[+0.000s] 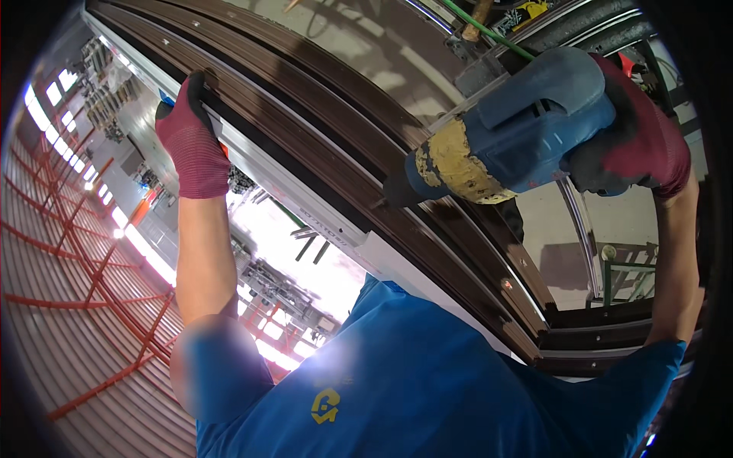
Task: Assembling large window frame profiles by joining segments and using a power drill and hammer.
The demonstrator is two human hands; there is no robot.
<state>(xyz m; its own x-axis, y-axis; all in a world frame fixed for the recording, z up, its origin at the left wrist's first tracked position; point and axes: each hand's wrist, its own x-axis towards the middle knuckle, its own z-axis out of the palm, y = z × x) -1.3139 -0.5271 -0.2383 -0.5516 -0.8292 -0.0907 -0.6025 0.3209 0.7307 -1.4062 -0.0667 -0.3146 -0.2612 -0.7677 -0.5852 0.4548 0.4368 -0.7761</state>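
My right hand (641,137), in a dark red and black glove, is wrapped round a blue power drill (527,130) with worn yellow tape round its front. The drill points left, and its bit end lies over a long brown window-frame profile (321,164); whether it touches cannot be told. My left hand (195,137), gloved the same way, grips the white outer edge (259,172) of the frame farther up to the left. Its thumb side lies near the brown face, and some fingers are hidden behind the edge. A small blue piece (166,98) shows beside that hand.
More brown profiles meet at a frame corner (538,347) at lower right. A green hose or cord (489,30) runs behind the drill at the top. Dark rollers or tubes (595,27) are at top right. Red metal beams (114,305) cross the ribbed surface at left.
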